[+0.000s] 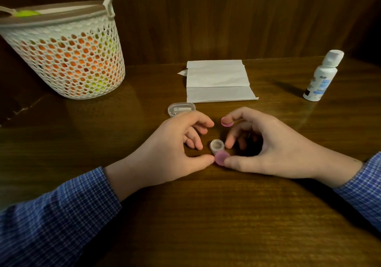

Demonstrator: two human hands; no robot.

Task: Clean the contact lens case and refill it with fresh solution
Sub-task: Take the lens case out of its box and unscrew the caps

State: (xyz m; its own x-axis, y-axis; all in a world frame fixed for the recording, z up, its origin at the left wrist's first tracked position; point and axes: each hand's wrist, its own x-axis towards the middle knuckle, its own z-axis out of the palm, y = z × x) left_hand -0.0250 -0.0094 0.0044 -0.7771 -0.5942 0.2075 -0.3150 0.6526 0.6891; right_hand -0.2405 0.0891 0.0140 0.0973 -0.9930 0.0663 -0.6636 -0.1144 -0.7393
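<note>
The contact lens case (216,145) lies on the wooden table between my hands. Its far well is uncapped and clear, and its near well wears a pink cap (221,157). My right hand (274,145) pinches the case between thumb and middle finger, the thumb against the capped end. Its index fingertip rests on a second, loose pink cap (227,123) farther back. My left hand (177,143) touches the capped end with its thumb tip, its curled fingers just short of the open well. A white solution bottle (321,77) stands capped at the far right.
A folded white tissue (218,81) lies behind the hands. A small clear oval container (179,108) sits just left of it, partly behind my left hand. A white mesh basket (68,54) with orange and green contents stands at the far left, against a wooden wall.
</note>
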